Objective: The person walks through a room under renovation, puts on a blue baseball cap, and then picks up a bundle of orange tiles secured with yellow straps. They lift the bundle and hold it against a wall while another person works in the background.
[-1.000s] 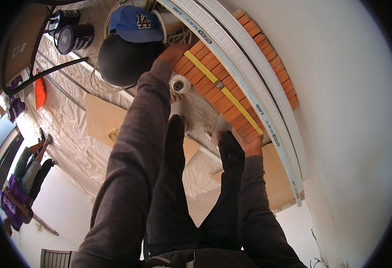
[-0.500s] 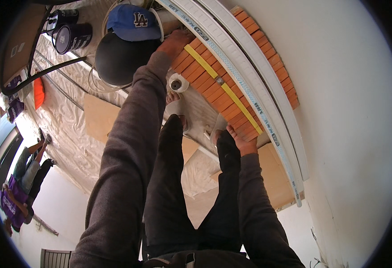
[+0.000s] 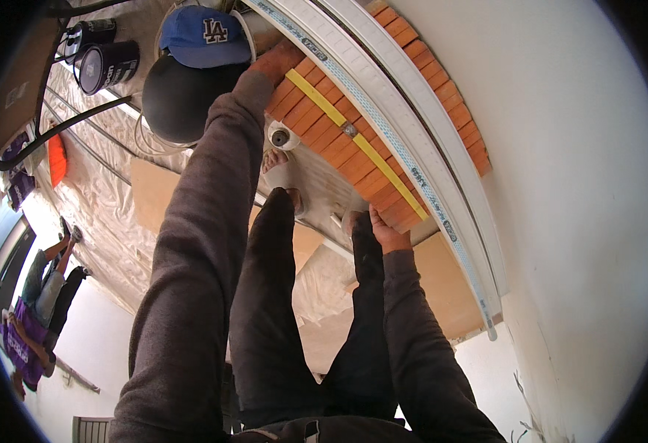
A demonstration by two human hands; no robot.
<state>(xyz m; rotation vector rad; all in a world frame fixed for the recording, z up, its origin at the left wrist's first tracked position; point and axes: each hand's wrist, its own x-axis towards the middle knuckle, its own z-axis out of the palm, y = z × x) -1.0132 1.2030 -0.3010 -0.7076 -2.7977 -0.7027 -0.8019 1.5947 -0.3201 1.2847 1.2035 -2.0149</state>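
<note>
Left hand [image 3: 279, 60]: fingers curled over far end of the orange brick row [image 3: 353, 140].
Right hand [image 3: 387, 235]: fingers gripping its near end.
Yellow strap [image 3: 353, 140]: lying along the bricks.

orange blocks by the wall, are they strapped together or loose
Strapped. A yellow strap runs lengthwise over the orange blocks, with a small buckle on it. The left hand and right hand grip opposite ends.

A tight bundle of orange-red bricks [image 3: 353, 148] lies in a long row on the floor, running along the foot of the white wall beneath pale rails. A yellow strap [image 3: 338, 122] runs lengthwise over its top, pulled flat, with a small metal buckle about midway; both ends of the row are gripped.
</note>
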